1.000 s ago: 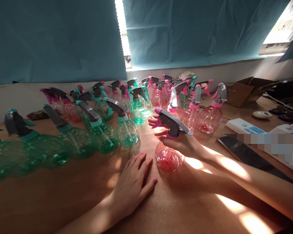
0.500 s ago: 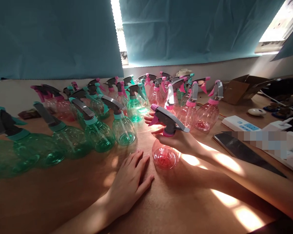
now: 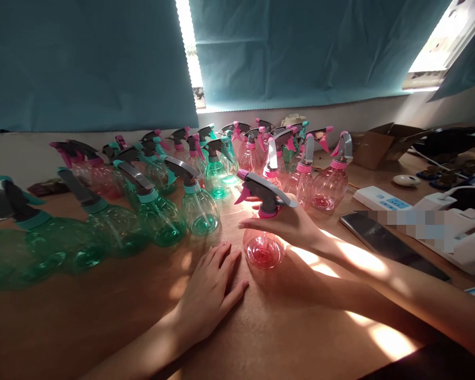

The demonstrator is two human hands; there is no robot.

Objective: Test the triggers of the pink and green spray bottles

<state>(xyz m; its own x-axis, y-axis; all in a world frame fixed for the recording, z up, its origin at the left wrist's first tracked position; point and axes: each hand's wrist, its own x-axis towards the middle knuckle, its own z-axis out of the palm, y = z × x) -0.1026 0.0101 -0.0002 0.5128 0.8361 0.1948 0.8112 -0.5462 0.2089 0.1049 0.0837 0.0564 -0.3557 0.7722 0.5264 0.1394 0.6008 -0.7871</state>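
Note:
My left hand [image 3: 206,287] lies flat on the table with its fingers out, holding nothing. Just to its right stands a clear pink spray bottle [image 3: 264,252] with a dark grey and pink trigger head, upright on the wood. My right hand [image 3: 291,224] wraps around this bottle below its head, the thumb across the near side and the other fingers mostly hidden behind. Several clear green spray bottles [image 3: 201,216] stand in a row on the left. More pink spray bottles [image 3: 330,186] are grouped behind and right of my right hand.
On the right of the wooden table [image 3: 301,332] are a black phone [image 3: 388,245], a white power strip [image 3: 382,198] with plugs, and an open cardboard box [image 3: 383,145]. Blue-green curtains [image 3: 301,53] hang behind the bottles. A small white oval object [image 3: 406,180] lies near the box.
The fingers of my right hand, spread out past the bottle before, have drawn in behind it. The view has shifted slightly. My left hand stays in place on the table.

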